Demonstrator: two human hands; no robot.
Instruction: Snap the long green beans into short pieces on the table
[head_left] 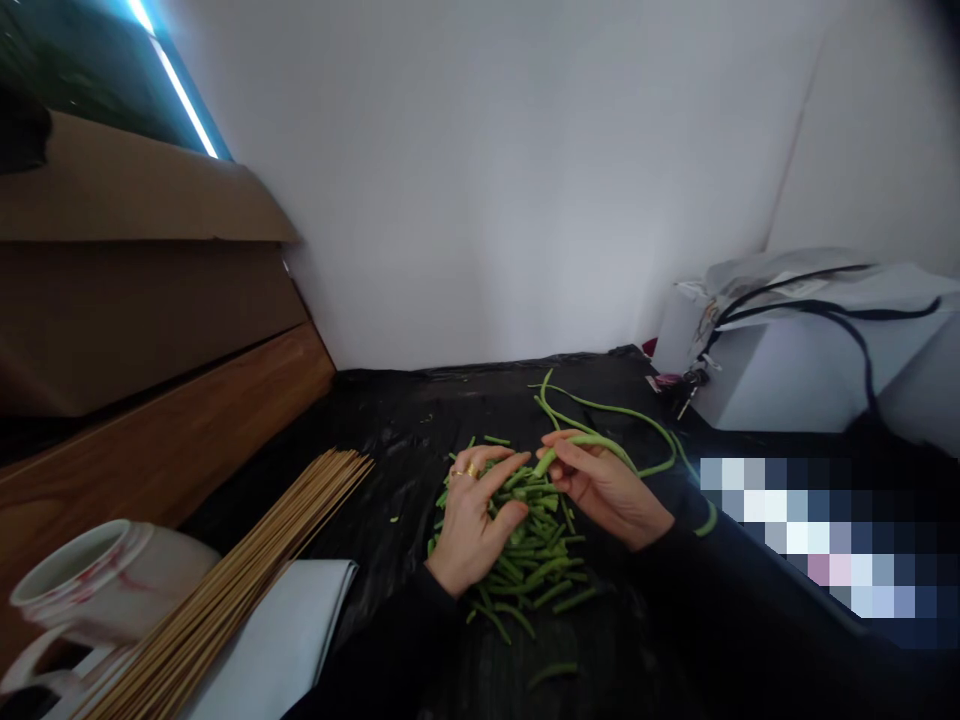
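Head cam: it's all about where that bean tip points

So, clock face: 12 is the wall, 6 is the wearer. The long green bean [596, 440] is in the right hand [604, 490], pinched between thumb and fingers, pretty much closed around it. Its near end pokes out toward about 8 o'clock, then it arches over the thumb and heads off toward 4, behind the hand. Can't tell how far it runs from there, or whether it joins the loose strands [649, 415] curving around between 12 and 3 o'clock of that hand.

Left hand [476, 520] sits at roughly 9 o'clock from the right one, palm down over the pile of cut pieces [547, 550]. Fingers loosely spread, thumb and index well apart, nothing visible between them. Can't tell if the tucked-away fingers are touching pieces underneath.

The bit that matters imo: the bean's free end lies just beside the left index fingertip, with what looks like a sliver of gap. Right hand owns the bean, left is the closer free hand, so I'd judge any two-handed work on that tip needs only a small left-hand shift toward 3 o'clock.

The pile spreads from under the left hand toward 4 and 5, one stray piece [553, 674] lying apart at 5.
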